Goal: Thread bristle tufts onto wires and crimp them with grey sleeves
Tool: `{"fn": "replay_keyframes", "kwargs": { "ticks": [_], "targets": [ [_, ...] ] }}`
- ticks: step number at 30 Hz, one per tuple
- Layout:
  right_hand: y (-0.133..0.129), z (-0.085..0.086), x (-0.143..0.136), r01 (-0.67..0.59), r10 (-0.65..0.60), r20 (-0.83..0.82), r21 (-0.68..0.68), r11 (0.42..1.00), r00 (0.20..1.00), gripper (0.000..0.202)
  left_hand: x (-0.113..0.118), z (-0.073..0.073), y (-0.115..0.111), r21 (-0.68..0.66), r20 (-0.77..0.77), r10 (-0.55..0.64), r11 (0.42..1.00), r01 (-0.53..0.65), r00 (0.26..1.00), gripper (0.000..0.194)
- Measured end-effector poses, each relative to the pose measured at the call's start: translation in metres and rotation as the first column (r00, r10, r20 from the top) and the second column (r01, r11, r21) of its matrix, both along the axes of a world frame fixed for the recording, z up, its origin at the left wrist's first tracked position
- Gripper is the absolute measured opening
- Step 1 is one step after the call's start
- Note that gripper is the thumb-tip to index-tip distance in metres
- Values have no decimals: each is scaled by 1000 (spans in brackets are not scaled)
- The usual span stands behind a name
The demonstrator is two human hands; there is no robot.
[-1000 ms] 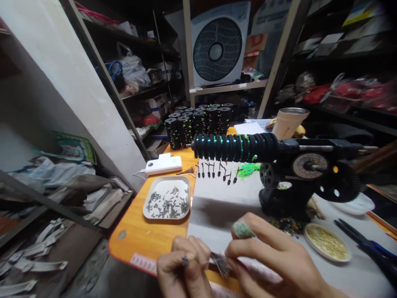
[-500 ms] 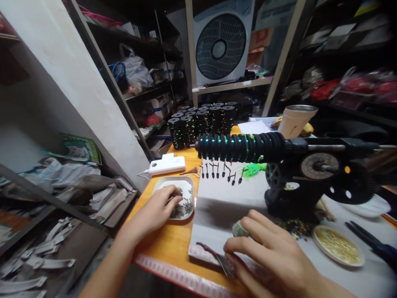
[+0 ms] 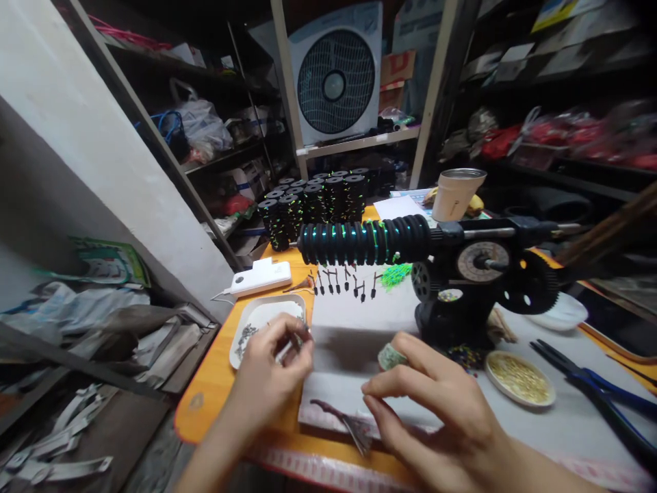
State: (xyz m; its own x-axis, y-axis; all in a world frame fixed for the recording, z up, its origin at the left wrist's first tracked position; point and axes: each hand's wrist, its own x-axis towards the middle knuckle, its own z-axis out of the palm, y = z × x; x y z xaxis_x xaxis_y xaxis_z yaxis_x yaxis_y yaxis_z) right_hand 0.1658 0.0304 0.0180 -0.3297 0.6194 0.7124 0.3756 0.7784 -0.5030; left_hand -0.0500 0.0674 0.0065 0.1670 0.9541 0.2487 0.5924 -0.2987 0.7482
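My left hand [image 3: 274, 363] is over the right side of a white tray [image 3: 243, 311] of small metal pieces, its thumb and index finger pinched together; what is between them is too small to name. My right hand [image 3: 436, 404] is above the white work surface, thumb and index fingertips close together, with a greenish wrapped piece [image 3: 391, 357] by its fingers. Below it on the white surface lies a dark feathery piece [image 3: 349, 424]. A black machine [image 3: 456, 274] carries a ridged black roller [image 3: 364, 239] with green-blue threads.
Black spools [image 3: 313, 198] stand behind the roller. A white power bank [image 3: 261, 275] is at the back left. To the right are a dish of gold pieces [image 3: 521, 378], blue-handled pliers [image 3: 590, 383] and a beige cup [image 3: 458, 195]. A fan [image 3: 336, 82] stands on the shelf.
My left hand has lifted from the pieces in the tray and moved right, fingertips now pinched. My right hand's fingertips have come off the dark feathery piece. The view has shifted right.
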Motion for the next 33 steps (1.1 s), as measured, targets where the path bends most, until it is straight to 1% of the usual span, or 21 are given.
{"fn": "replay_keyframes", "kwargs": {
  "ticks": [1,2,3,4,5,6,7,8,9,11,13,15,18,24,30,33],
  "targets": [
    [-2,0,0,-20,19,-24,-28,999,1000,17,11,-3,-14,-17,120,18,1000,-16,993,8],
    [-4,-1,0,-41,38,-50,-58,997,998,17,23,-6,-27,-105,415,58,994,-16,908,11],
    [-5,-2,1,-67,60,-76,-84,994,995,16,34,-10,-39,-183,655,109,983,17,748,15],
    [-6,-3,1,-90,79,-103,-102,991,992,16,45,-14,-48,-260,802,182,964,57,569,20],
    [-6,-5,1,-110,96,-125,-113,988,988,16,54,-17,-56,-323,876,259,941,97,407,24],
    [-6,-6,1,-127,110,-141,-117,985,984,16,62,-19,-61,-362,906,315,923,129,283,26],
    [-6,-6,1,-140,121,-148,-119,983,982,16,68,-20,-64,-386,914,356,910,152,194,28],
    [-5,-7,1,-150,132,-149,-116,982,980,17,73,-21,-66,-401,914,382,901,165,134,28],
    [-4,-7,1,-159,142,-154,-108,981,978,17,76,-21,-67,-409,912,399,896,173,95,27],
    [-3,-6,1,-180,164,-157,-100,979,974,18,79,-20,-67,-419,907,418,889,183,44,27],
    [-3,-5,1,-195,178,-155,-106,975,972,17,79,-18,-68,-428,901,434,884,190,9,26],
    [-4,-5,0,-208,189,-152,-122,970,970,17,79,-18,-68,-435,895,446,880,192,-15,26],
    [-5,-5,0,-226,208,-155,-106,968,966,15,79,-17,-69,-442,890,455,877,190,-32,26],
    [-3,-5,0,-219,204,-153,-85,972,967,14,80,-17,-70,-427,896,442,884,189,-38,25],
    [-3,-8,1,-231,216,-140,-103,967,966,14,81,-18,-70,-418,906,424,894,162,-4,25],
    [-3,-9,1,-227,213,-110,-136,964,971,12,81,-19,-70,-413,910,415,902,126,12,26]
  ]
}}
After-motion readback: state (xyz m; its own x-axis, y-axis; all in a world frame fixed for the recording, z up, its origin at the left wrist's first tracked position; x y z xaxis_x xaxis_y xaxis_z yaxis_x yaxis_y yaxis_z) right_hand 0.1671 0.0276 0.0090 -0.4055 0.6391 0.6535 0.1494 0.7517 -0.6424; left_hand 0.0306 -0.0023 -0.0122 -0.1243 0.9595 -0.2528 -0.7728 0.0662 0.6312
